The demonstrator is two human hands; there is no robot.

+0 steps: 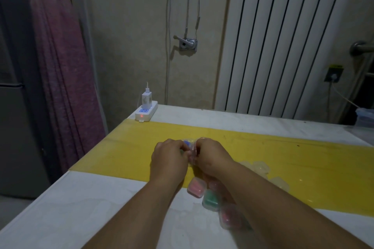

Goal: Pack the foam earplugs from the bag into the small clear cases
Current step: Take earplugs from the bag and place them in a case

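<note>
Both hands are brought together over the yellow strip (283, 168) of the table (81, 208). The left hand (170, 155) and the right hand (212, 157) have their fingers curled around one small clear plastic (193, 152) between them, and a blue earplug (186, 144) shows at its top. Whether this plastic is a case or the bag, I cannot tell; the backs of the hands hide the fingertips.

I think they hold it from two sides so one hand steadies while the other works. The filled cases, pink (196, 187), green (211, 201) and red (229, 216), lie close under the right forearm, put aside as finished, and the empty cases (257, 168) wait just to the right, easy to reach.

Both forearms stretch forward from the near edge, wrists almost touching, knuckles up.
</note>
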